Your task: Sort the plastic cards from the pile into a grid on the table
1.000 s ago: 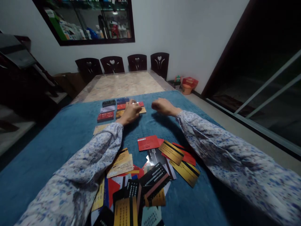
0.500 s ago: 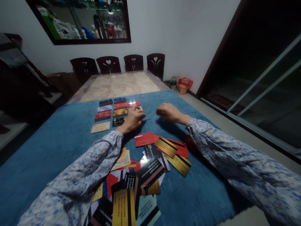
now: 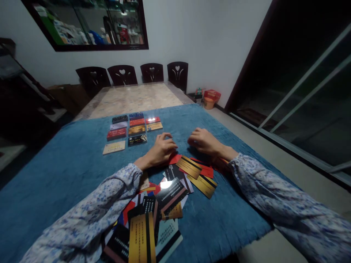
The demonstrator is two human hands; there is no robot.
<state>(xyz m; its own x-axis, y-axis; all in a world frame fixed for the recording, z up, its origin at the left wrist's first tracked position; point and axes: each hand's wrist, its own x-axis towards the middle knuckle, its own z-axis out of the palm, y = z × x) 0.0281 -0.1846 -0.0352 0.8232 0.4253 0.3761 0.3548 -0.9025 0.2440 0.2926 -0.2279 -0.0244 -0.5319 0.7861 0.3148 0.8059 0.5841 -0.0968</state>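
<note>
My left hand (image 3: 161, 149) rests with curled fingers on the blue cloth (image 3: 63, 164), its fingertips over a red card (image 3: 173, 159) at the top of a loose pile of cards (image 3: 161, 199). My right hand (image 3: 203, 140) lies beside it, fingers bent, holding nothing I can see. Farther away several small stacks of cards (image 3: 131, 126) are laid in neat rows, with a single beige card (image 3: 113, 147) at the left front. A gold card (image 3: 189, 167) lies just below the hands.
Beyond the cloth the bare marble table top (image 3: 134, 98) runs to a row of dark chairs (image 3: 131, 75). A glass cabinet (image 3: 90, 23) hangs on the wall. A red bin (image 3: 210, 98) stands on the floor at the right, near a dark sliding door (image 3: 301, 84).
Both hands have drawn back toward me from the sorted rows to the loose pile. The left hand left the far stacks and now sits over the red card.
</note>
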